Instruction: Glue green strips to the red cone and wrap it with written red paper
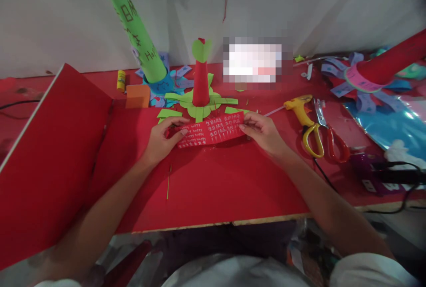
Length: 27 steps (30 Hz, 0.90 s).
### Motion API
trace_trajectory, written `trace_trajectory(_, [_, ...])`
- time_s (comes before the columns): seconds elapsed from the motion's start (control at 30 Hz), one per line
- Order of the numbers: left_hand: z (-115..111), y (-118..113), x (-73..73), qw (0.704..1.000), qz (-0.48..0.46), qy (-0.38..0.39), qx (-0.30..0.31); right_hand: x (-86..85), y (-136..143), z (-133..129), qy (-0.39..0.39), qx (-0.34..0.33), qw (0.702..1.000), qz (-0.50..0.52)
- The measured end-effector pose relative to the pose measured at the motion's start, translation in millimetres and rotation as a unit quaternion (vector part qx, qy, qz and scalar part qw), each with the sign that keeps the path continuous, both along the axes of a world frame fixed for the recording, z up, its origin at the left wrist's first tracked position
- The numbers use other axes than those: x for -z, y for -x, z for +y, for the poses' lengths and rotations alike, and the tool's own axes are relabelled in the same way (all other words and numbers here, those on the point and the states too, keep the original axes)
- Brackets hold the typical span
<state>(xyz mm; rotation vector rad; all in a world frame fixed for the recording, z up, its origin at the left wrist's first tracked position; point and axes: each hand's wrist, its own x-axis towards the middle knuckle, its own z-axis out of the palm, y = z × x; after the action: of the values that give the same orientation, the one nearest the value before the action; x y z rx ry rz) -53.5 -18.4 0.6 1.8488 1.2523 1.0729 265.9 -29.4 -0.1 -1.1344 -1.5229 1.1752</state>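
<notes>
Between my two hands a strip of red paper (210, 132) with rows of white handwriting is stretched out above the red table. My left hand (163, 138) pinches its left end between thumb and fingers. At the right end, the thumb and fingers of my right hand (262, 132) grip the paper. Just behind the strip stands a red paper cone (201, 84) on a green flower-shaped paper base (197, 112), topped by a green paper piece (201, 50). A thin green sliver (168, 185) lies in front of my left hand.
A yellow glue gun (301, 108) and scissors (324, 134) lie to the right. A tall green paper tube (143, 43), a glue stick (121, 80) and an orange paper square (137, 96) are at back left. A large red folder-like board (56, 158) stands open at left; a red tube (392, 63) leans at right.
</notes>
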Motion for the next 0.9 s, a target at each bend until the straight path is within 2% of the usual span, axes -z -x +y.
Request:
trace_trajectory(0.2, [2, 3, 2.4, 0.999, 0.033, 0.017, 0.036, 3.3, -5, 5, 0.002, 0.061, 0.997, 0.055])
trace_trajectory(0.3, [4, 5, 2.4, 0.996, 0.042, 0.025, 0.073, 5.6, -8, 7, -0.003, 0.067, 0.994, 0.086])
trace_trajectory(0.5, [7, 9, 2.0, 0.99, -0.033, 0.039, 0.133, 7.0, -11, 9, 0.02, 0.059, 0.99, 0.128])
trace_trajectory(0.73, [5, 13, -1.1, 0.974, -0.099, 0.035, 0.201, 0.0, -8, 4, 0.044, 0.0, 0.985, 0.168])
trace_trajectory(0.9, [-1, 5, -3.7, 0.954, -0.116, 0.059, 0.269, 0.7, 1, -2, 0.032, -0.085, 0.982, 0.163])
